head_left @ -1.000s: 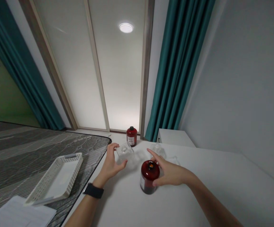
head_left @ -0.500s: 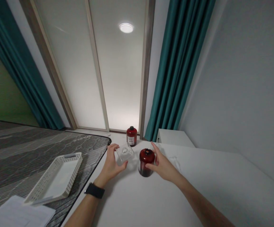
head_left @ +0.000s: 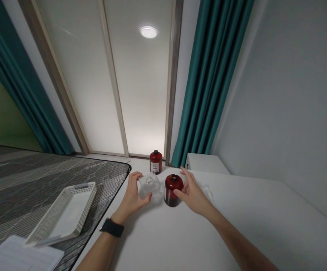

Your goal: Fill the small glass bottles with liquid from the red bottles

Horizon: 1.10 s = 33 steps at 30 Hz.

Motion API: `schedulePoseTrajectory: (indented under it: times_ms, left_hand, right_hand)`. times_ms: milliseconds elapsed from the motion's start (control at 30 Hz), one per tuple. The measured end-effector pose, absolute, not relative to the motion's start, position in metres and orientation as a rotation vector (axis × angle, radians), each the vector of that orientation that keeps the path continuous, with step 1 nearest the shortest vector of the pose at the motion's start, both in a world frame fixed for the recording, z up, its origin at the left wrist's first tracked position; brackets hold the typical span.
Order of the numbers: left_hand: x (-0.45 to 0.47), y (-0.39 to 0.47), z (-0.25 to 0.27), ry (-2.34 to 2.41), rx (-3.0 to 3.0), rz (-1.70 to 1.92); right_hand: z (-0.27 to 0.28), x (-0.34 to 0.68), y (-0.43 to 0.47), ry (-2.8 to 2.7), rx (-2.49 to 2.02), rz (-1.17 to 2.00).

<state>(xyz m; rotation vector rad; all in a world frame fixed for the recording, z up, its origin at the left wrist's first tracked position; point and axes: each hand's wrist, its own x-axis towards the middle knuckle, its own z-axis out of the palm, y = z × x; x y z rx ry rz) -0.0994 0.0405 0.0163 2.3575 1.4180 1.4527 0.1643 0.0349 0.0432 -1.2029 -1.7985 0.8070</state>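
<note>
My left hand [head_left: 133,195] grips a clear, square-cornered plastic piece [head_left: 149,183] with a round raised feature in its middle, thumb at its near edge and fingers at its far left corner. Just right of it a dark red, see-through bottle [head_left: 173,194] stands upright on the white table [head_left: 163,241]. My right hand [head_left: 192,194] is at that bottle's right side with fingers spread. The thumb tip overlaps the bottle's edge; whether it touches is hard to tell. Farther back stands a second red bottle [head_left: 155,162] with a dark cap and a pale label.
Crumpled clear plastic [head_left: 208,192] lies beyond my right wrist. At left, a white perforated basket [head_left: 64,214] and paper sheets [head_left: 22,254] lie on a grey striped surface [head_left: 104,180]. A white cabinet [head_left: 208,163] stands behind the table, near a teal curtain [head_left: 205,94].
The near bottle and my right hand have shifted slightly away from me. My right fingers look more stretched out. The clear piece stays in my left hand, turned slightly.
</note>
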Motion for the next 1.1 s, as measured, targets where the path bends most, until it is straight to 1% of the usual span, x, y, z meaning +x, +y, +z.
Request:
schedulePoseTrajectory:
  times_ms: [133,233,300,467,600,767,1100]
  left_hand:
    - [-0.1,0.043,0.013,1.412,2.354,1.436]
    - [-0.099,0.045,0.008,1.418,2.339,1.401]
    - [-0.099,0.047,0.004,1.419,2.322,1.382]
    - [-0.1,0.051,-0.005,1.428,2.293,1.342]
    - [-0.102,0.053,-0.008,1.455,2.258,1.314]
    - [-0.102,0.053,-0.007,1.479,2.205,1.267]
    - [-0.106,0.057,-0.01,1.493,2.235,1.298]
  right_hand:
    - [0.051,0.175,0.034,-1.719,-1.157,0.596]
    - [0.046,0.188,0.034,-1.68,-1.181,0.511]
    - [0.036,0.198,0.032,-1.749,-1.221,0.44]
    - [0.0,0.219,0.022,-1.979,-1.341,0.018]
    - [-0.021,0.223,0.021,-2.071,-1.466,-0.188]
    - [-0.031,0.218,0.028,-2.089,-1.528,-0.263]
    - [-0.039,0.218,0.035,-2.095,-1.546,-0.237]
